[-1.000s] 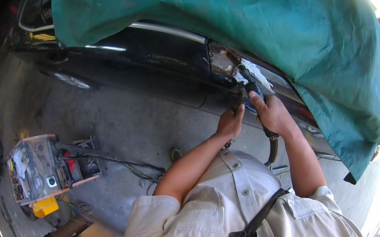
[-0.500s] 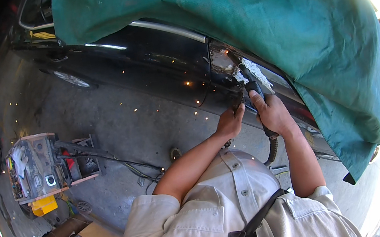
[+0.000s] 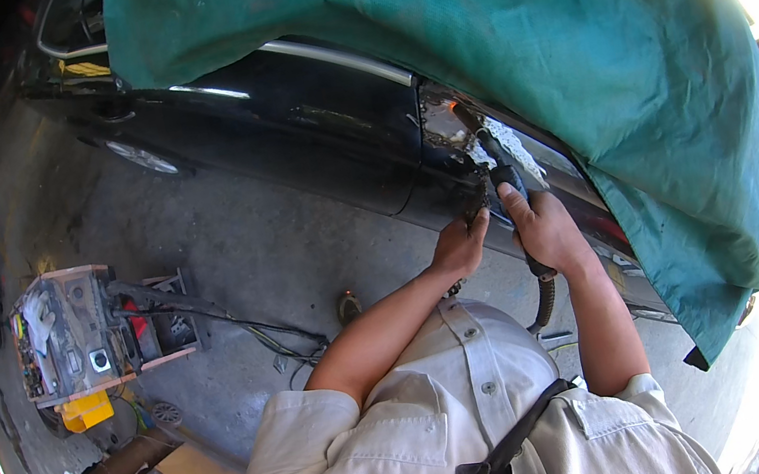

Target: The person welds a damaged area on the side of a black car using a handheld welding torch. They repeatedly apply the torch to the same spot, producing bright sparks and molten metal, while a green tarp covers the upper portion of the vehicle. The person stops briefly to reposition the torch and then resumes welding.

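Observation:
My right hand (image 3: 551, 229) is wrapped round the black handle of a welding torch (image 3: 505, 178), its thumb along the top. The torch's nozzle reaches up to a patch of bare, scorched metal (image 3: 441, 125) on the side of a black car (image 3: 321, 136), where a small spot glows orange. Close beside it, my left hand (image 3: 463, 245) is closed around something dark that reaches up toward the car's lower edge; what it is I cannot make out. Crumpled whitish material (image 3: 517, 152) lies next to the torch.
A green cover (image 3: 502, 12) drapes over the car above my hands. On the left stands a cart (image 3: 76, 331) with a yellow bin (image 3: 87, 411) and black cables (image 3: 258, 325) running toward me. A wooden box (image 3: 200, 472) sits at lower left. My shoe (image 3: 348, 306) is on the concrete floor.
Orange sparks that were flying left over the car and floor have almost all gone. An orange glow now shows at the torch tip. Both hands have stayed nearly still.

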